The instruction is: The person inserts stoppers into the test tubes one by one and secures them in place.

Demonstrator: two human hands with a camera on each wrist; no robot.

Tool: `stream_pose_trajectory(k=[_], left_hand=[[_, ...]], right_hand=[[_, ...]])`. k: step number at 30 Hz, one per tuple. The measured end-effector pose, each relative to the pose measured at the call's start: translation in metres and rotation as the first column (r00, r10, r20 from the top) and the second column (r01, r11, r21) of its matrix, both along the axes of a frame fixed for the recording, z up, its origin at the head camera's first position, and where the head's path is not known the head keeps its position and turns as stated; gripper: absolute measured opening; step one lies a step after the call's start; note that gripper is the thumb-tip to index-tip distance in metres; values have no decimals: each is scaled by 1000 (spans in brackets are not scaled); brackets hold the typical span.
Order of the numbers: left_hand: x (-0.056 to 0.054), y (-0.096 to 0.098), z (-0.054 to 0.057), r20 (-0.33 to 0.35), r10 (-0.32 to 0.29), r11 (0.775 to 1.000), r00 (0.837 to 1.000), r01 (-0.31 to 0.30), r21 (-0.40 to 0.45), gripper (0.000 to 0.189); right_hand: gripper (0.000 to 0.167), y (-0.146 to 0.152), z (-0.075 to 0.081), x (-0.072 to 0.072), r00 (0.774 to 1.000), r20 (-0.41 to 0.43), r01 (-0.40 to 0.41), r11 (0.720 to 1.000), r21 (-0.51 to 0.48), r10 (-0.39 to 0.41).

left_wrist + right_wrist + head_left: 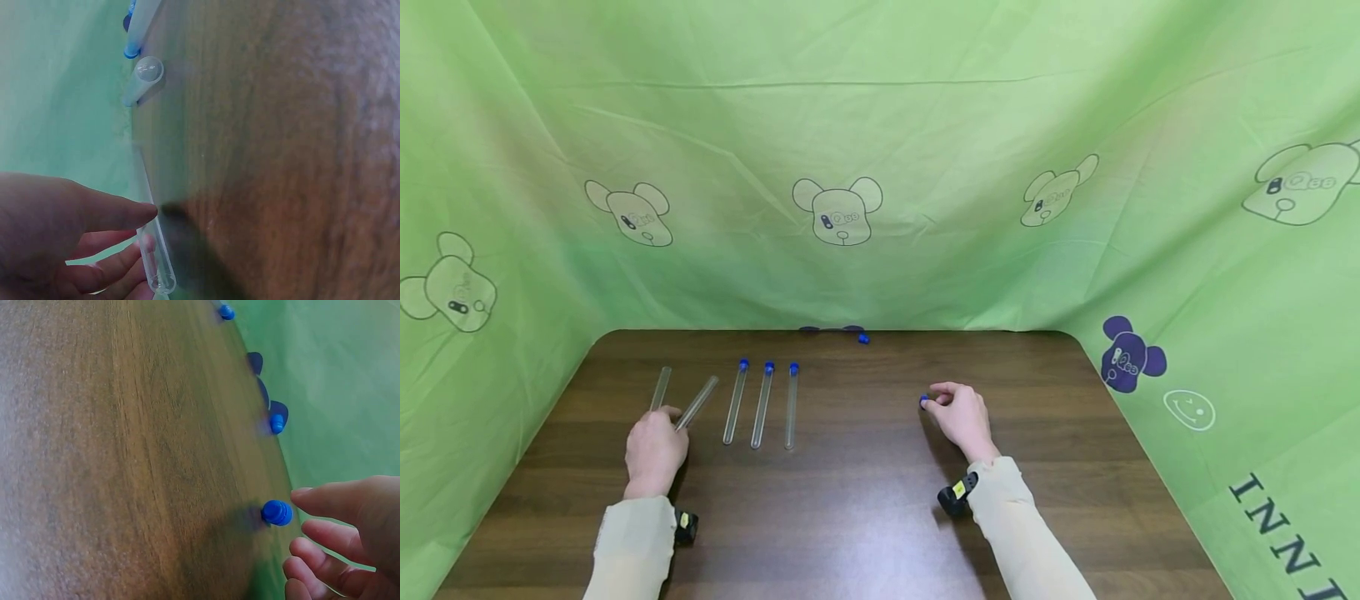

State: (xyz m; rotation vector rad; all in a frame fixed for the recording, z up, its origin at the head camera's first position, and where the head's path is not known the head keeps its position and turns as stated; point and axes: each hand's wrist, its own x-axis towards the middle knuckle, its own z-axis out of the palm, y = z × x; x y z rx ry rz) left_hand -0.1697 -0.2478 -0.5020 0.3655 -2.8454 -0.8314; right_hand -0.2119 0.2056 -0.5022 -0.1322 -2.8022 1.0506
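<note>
In the head view my left hand (657, 447) is over the near end of an uncapped glass test tube (660, 388) at the left. The left wrist view shows this tube's rounded end (164, 281) between thumb and fingers, pinched lightly. Just right of that hand lies a second uncapped tube (697, 403). My right hand (961, 415) reaches down at the right, its thumb (325, 499) and loosely bent fingers close beside a small blue cap (277, 513) on the table. A narrow gap shows between thumb tip and cap.
Three test tubes with blue caps (762, 408) lie side by side right of the left hand. Another blue cap (863, 338) sits near the back edge of the brown wooden table (850, 500). Green printed cloth (737, 267) hangs behind and at both sides.
</note>
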Motion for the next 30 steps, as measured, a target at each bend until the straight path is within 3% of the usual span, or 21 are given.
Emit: stream_pose_trajectory(k=[5, 12, 30], left_hand=[[-3, 1, 1, 26, -18, 1000, 999, 18, -6, 28], [-4, 4, 3, 0, -34, 999, 999, 34, -20, 28], [-5, 20, 11, -169, -55, 998, 984, 57, 8, 26]], right_hand=[[32, -1, 1, -1, 1000, 0, -4, 1000, 1, 4], [33, -4, 1, -2, 1000, -9, -20, 1000, 3, 20], [23, -9, -3, -5, 1000, 9, -25, 998, 49, 25]])
